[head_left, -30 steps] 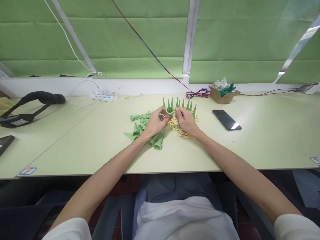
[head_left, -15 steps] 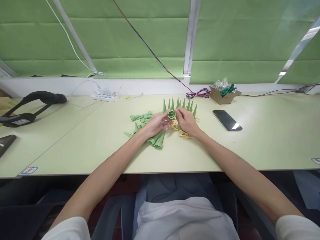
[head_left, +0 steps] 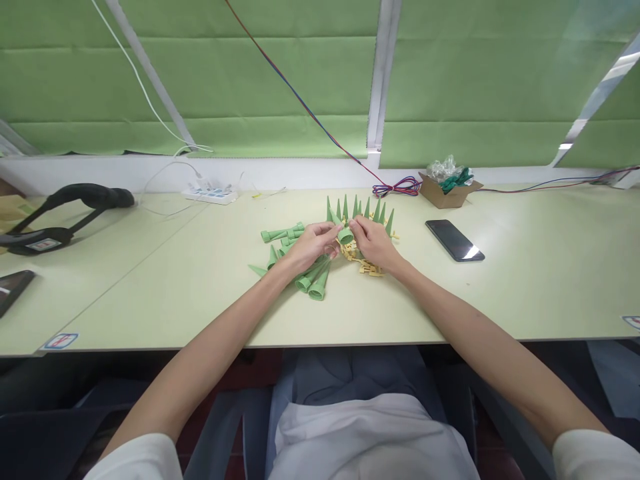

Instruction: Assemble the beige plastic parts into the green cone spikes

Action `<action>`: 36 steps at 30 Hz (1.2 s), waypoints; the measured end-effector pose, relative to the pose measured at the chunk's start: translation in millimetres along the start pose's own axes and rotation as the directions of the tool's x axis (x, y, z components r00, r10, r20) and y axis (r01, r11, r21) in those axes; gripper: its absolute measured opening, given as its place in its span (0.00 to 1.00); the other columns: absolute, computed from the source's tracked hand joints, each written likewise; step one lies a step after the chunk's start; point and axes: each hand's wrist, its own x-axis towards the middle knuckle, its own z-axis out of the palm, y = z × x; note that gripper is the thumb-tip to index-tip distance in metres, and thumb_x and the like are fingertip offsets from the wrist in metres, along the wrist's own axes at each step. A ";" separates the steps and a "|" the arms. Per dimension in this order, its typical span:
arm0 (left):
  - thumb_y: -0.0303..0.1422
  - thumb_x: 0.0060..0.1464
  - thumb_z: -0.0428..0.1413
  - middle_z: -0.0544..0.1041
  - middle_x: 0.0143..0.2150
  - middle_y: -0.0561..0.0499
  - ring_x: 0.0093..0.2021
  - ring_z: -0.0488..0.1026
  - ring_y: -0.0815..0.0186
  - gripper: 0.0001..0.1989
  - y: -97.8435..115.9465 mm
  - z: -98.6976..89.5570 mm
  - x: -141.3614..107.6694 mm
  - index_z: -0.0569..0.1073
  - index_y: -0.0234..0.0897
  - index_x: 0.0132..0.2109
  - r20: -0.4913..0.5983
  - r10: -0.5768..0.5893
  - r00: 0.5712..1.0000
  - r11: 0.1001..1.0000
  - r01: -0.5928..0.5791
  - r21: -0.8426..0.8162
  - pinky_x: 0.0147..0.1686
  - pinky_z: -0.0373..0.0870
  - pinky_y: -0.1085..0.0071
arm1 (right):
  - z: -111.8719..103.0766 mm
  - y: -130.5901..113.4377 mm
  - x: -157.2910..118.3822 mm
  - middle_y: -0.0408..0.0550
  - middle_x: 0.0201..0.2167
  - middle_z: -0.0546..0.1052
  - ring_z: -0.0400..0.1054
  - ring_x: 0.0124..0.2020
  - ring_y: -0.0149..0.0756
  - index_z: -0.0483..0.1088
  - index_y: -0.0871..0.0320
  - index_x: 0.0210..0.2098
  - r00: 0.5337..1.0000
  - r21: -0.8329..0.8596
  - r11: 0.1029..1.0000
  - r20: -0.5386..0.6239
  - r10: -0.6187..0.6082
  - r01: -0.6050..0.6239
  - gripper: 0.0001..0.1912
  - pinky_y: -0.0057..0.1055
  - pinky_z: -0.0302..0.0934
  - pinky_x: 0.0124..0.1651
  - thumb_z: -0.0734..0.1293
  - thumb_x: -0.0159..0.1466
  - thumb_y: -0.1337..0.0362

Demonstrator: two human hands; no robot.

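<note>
Between my two hands is a green plastic cone [head_left: 345,236], its wide round end toward me and its tip pointing away. My left hand [head_left: 316,245] grips it from the left with thumb and fingers. My right hand [head_left: 373,241] is closed at the cone's right side, fingertips pinched; what lies inside them is too small to make out. Loose green cones [head_left: 317,288] lie beside and under my left hand. A row of green cones [head_left: 382,215] stands upright behind my hands. Small yellow plastic parts [head_left: 371,269] are heaped under my right hand.
On the right lie a black phone [head_left: 455,241] and a small cardboard box [head_left: 449,193] with plastic wrap and green material. A coiled cable [head_left: 397,187] sits at the back. To the left are a power strip [head_left: 210,193], a black headset-like frame [head_left: 67,217] and a dark device [head_left: 15,289].
The held cone has tilted: its open end faced me before, and now it points lower, with the tip showing behind. Both hands have stayed nearly in place.
</note>
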 end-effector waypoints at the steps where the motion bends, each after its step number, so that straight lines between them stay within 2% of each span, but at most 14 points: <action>1: 0.48 0.47 0.66 0.67 0.25 0.55 0.25 0.68 0.70 0.21 0.1 -0.3 -0.7 0.72 0.35 0.32 -0.005 0.035 0.999 0.998 -0.034 0.055 0.23 0.64 0.72 | -0.1 0.0 0.1 0.41 0.22 0.62 0.56 0.24 0.34 0.52 0.53 0.26 1.000 -0.007 1.000 0.003 -0.003 0.003 0.21 0.33 0.52 0.33 0.53 0.73 0.51; 4: 0.50 0.51 0.63 0.69 0.25 0.54 0.24 0.68 0.70 0.21 1.6 -0.2 -3.7 0.70 0.36 0.31 -0.012 0.127 0.992 0.964 -0.120 0.238 0.24 0.65 0.72 | -0.4 -0.1 0.6 0.41 0.21 0.62 0.55 0.24 0.34 0.52 0.53 0.25 1.000 -0.030 1.000 0.005 -0.004 0.004 0.22 0.33 0.51 0.32 0.53 0.73 0.51; 8: 0.47 0.55 0.60 0.69 0.23 0.55 0.21 0.64 0.71 0.18 3.6 2.0 -7.0 0.68 0.37 0.32 -0.027 0.200 0.979 0.890 -0.170 0.423 0.23 0.62 0.72 | -0.2 0.2 1.5 0.41 0.20 0.61 0.55 0.24 0.34 0.52 0.53 0.24 1.000 -0.047 0.999 0.021 0.018 -0.017 0.22 0.33 0.49 0.32 0.53 0.73 0.52; 10: 0.46 0.55 0.60 0.68 0.25 0.54 0.22 0.64 0.71 0.17 2.4 2.9 -6.5 0.67 0.37 0.32 -0.038 0.235 0.971 0.864 -0.191 0.466 0.23 0.62 0.73 | 0.0 0.6 1.9 0.41 0.20 0.62 0.55 0.24 0.34 0.52 0.53 0.24 0.999 -0.056 0.998 0.027 0.030 -0.028 0.21 0.33 0.49 0.32 0.53 0.73 0.54; 15: 0.45 0.55 0.60 0.71 0.41 0.48 0.31 0.70 0.69 0.16 -5.8 2.5 -2.4 0.70 0.37 0.37 -0.043 0.371 0.928 0.788 -0.290 0.543 0.27 0.66 0.74 | 0.7 2.2 3.0 0.42 0.19 0.61 0.55 0.23 0.35 0.52 0.53 0.23 0.999 -0.080 0.996 0.021 0.043 -0.041 0.22 0.34 0.49 0.32 0.53 0.73 0.54; 21: 0.39 0.58 0.57 0.72 0.44 0.46 0.32 0.69 0.70 0.09 -6.1 5.2 -3.0 0.71 0.37 0.40 -0.052 0.447 0.893 0.695 -0.311 0.648 0.28 0.67 0.74 | 4.4 5.1 3.1 0.43 0.20 0.63 0.56 0.24 0.35 0.53 0.53 0.24 0.998 -0.059 0.997 -0.042 0.048 -0.050 0.23 0.34 0.49 0.32 0.53 0.73 0.50; 26: 0.38 0.58 0.58 0.73 0.47 0.46 0.31 0.69 0.72 0.11 -2.7 9.6 -4.9 0.69 0.38 0.44 -0.108 0.428 0.898 0.739 -0.278 0.614 0.29 0.67 0.75 | 6.4 4.7 2.5 0.43 0.21 0.64 0.58 0.25 0.35 0.56 0.53 0.24 0.990 -0.023 0.996 -0.116 0.086 -0.089 0.24 0.33 0.50 0.32 0.54 0.72 0.47; 30: 0.43 0.59 0.57 0.74 0.38 0.50 0.27 0.68 0.72 0.13 -2.9 9.7 -3.3 0.68 0.38 0.38 -0.188 0.385 0.904 0.824 -0.244 0.511 0.23 0.65 0.75 | 4.4 3.0 2.2 0.42 0.21 0.63 0.58 0.25 0.35 0.57 0.53 0.25 0.980 -0.006 0.994 -0.171 0.104 -0.107 0.23 0.33 0.51 0.32 0.55 0.72 0.48; 33: 0.51 0.61 0.53 0.70 0.28 0.51 0.21 0.66 0.71 0.22 -1.3 9.5 -1.8 0.69 0.36 0.31 -0.197 0.239 0.951 0.914 -0.152 0.376 0.18 0.61 0.73 | 3.3 1.6 1.9 0.41 0.21 0.62 0.57 0.25 0.34 0.58 0.53 0.26 0.977 0.005 0.994 -0.184 0.105 -0.106 0.22 0.33 0.51 0.33 0.55 0.73 0.49; 36: 0.57 0.58 0.54 0.71 0.26 0.49 0.21 0.67 0.70 0.28 2.6 10.8 -2.4 0.71 0.34 0.28 -0.165 0.069 0.984 0.970 -0.027 0.242 0.17 0.61 0.73 | 3.3 0.1 1.3 0.41 0.22 0.62 0.57 0.24 0.34 0.59 0.53 0.28 0.980 0.021 0.996 -0.176 0.091 -0.089 0.21 0.33 0.52 0.33 0.55 0.73 0.50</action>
